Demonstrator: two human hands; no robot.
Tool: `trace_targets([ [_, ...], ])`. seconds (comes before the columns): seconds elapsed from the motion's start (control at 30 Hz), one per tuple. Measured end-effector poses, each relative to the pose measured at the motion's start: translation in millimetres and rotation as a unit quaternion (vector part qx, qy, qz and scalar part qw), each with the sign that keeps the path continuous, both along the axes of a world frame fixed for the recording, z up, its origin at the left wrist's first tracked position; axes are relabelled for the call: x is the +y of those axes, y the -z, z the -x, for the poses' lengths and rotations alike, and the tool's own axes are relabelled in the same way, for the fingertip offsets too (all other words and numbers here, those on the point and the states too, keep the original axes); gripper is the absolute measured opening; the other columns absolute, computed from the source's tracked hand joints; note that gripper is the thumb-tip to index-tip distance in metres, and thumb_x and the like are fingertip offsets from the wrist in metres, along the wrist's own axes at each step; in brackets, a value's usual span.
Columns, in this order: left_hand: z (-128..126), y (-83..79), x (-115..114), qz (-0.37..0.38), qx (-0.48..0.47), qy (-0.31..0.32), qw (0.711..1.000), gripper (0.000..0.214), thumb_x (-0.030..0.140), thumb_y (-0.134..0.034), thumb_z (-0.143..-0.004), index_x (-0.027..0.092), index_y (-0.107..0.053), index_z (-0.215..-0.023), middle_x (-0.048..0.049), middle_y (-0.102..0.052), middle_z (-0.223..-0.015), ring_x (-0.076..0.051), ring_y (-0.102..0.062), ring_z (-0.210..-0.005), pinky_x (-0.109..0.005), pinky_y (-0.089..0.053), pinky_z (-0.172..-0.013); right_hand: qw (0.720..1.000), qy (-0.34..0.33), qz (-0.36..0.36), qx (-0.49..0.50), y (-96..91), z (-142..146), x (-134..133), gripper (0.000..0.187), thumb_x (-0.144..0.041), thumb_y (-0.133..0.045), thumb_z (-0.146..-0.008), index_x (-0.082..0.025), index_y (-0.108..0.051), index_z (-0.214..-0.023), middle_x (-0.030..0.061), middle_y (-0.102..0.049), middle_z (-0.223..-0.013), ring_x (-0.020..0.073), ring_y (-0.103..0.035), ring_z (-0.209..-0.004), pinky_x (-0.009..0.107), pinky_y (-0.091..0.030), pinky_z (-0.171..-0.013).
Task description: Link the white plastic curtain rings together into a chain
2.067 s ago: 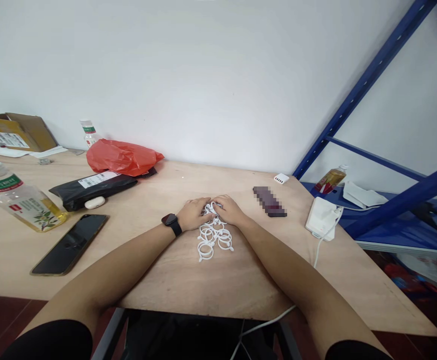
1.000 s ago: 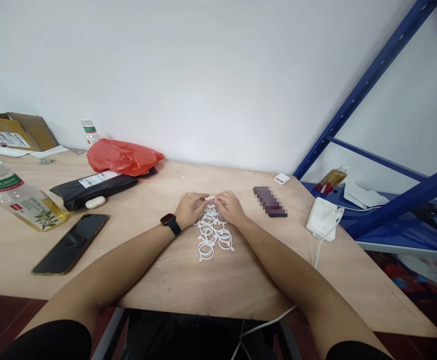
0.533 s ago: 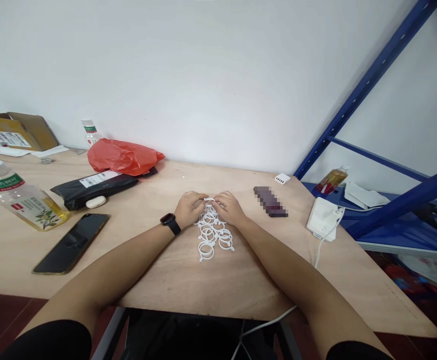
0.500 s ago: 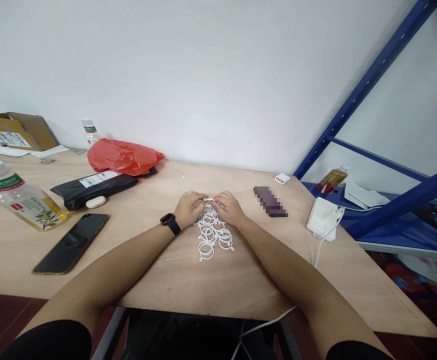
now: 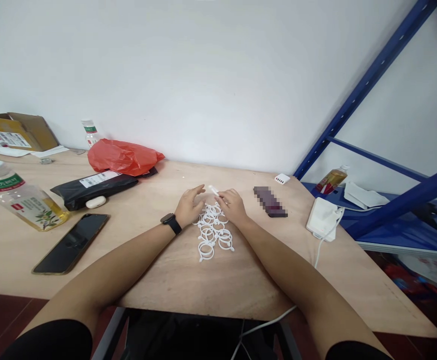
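A heap of white plastic rings (image 5: 213, 231) lies in the middle of the wooden table (image 5: 188, 280). My left hand (image 5: 189, 205), with a black watch on its wrist, rests at the heap's far left side, fingers stretched out and apart, holding nothing. My right hand (image 5: 234, 205) is at the heap's far right side, its fingers pinched on one white ring (image 5: 214, 190) lifted just above the heap.
On the left lie a black phone (image 5: 70, 243), a drink bottle on its side (image 5: 19, 197), a black parcel (image 5: 93, 186), a red bag (image 5: 123, 156) and a cardboard box (image 5: 18, 131). Right: a dark blurred object (image 5: 270, 201), a white charger with cable (image 5: 322, 218), blue shelving (image 5: 402, 202).
Both hands were closed together on the rings at the heap's far end. Now the left hand has opened and drawn apart, and the right hand holds one ring raised clear.
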State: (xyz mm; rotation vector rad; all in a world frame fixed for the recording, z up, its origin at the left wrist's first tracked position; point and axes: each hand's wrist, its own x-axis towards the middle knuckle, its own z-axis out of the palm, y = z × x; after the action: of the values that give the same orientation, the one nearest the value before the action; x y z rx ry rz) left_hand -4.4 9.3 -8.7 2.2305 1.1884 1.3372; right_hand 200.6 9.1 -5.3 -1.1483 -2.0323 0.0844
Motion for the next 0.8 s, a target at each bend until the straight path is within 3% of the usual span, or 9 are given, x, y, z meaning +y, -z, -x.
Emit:
trace_targets([
  [0.13, -1, 4.2, 3, 0.041, 0.075, -0.033, 0.996, 0.032, 0.029, -0.055, -0.085, 0.022, -0.066, -0.114, -0.0066, -0.066, -0.120, -0.025, -0.057, -0.113, -0.047, -0.040, -0.103, 0.994, 0.104, 0.027, 0.014, 8.0, -14, 14, 0.019, -0.028, -0.055, -0.091, -0.021, -0.069, -0.101, 0.0080, -0.070, -0.094, 0.0247, -0.058, -0.094, 0.039, -0.043, -0.089],
  [0.27, -4, 4.1, 0, 0.073, 0.152, -0.015, 0.986, 0.022, 0.033, -0.056, -0.085, 0.026, -0.073, -0.097, -0.0042, -0.069, -0.116, -0.027, -0.058, -0.112, -0.049, -0.037, -0.102, 0.986, 0.138, 0.094, -0.023, 16.0, -23, 24, 0.026, -0.017, -0.056, -0.083, -0.023, -0.071, -0.104, 0.0046, -0.071, -0.091, 0.0226, -0.060, -0.089, 0.036, -0.045, -0.086],
  [0.43, -7, -0.3, -3, 0.083, 0.184, 0.021, 0.979, 0.025, 0.036, -0.051, -0.088, 0.027, -0.074, -0.091, -0.0019, -0.073, -0.107, -0.023, -0.062, -0.103, -0.045, -0.034, -0.101, 0.990, 0.120, 0.069, -0.013, 17.6, -20, 23, 0.032, -0.011, -0.054, -0.077, -0.023, -0.071, -0.100, 0.0031, -0.070, -0.089, 0.0205, -0.060, -0.087, 0.033, -0.045, -0.085],
  [0.57, -7, -3.4, -4, 0.092, 0.186, 0.030, 0.978, 0.027, 0.038, -0.050, -0.089, 0.026, -0.073, -0.091, -0.0021, -0.074, -0.100, -0.022, -0.064, -0.097, -0.043, -0.033, -0.101, 0.994, 0.075, 0.077, -0.035, 15.1, -13, 19, 0.026, -0.014, -0.060, -0.077, -0.022, -0.072, -0.099, 0.0043, -0.069, -0.091, 0.0208, -0.059, -0.092, 0.033, -0.043, -0.088],
  [0.8, -7, -4.6, -5, 0.095, 0.167, 0.026, 0.981, 0.028, 0.041, -0.049, -0.090, 0.026, -0.073, -0.094, -0.0014, -0.075, -0.089, -0.021, -0.065, -0.092, -0.043, -0.033, -0.101, 0.987, 0.080, 0.113, -0.083, 8.4, -7, 12, 0.013, -0.019, -0.061, -0.079, -0.024, -0.072, -0.084, 0.0040, -0.068, -0.092, 0.0221, -0.056, -0.095, 0.034, -0.040, -0.087],
])
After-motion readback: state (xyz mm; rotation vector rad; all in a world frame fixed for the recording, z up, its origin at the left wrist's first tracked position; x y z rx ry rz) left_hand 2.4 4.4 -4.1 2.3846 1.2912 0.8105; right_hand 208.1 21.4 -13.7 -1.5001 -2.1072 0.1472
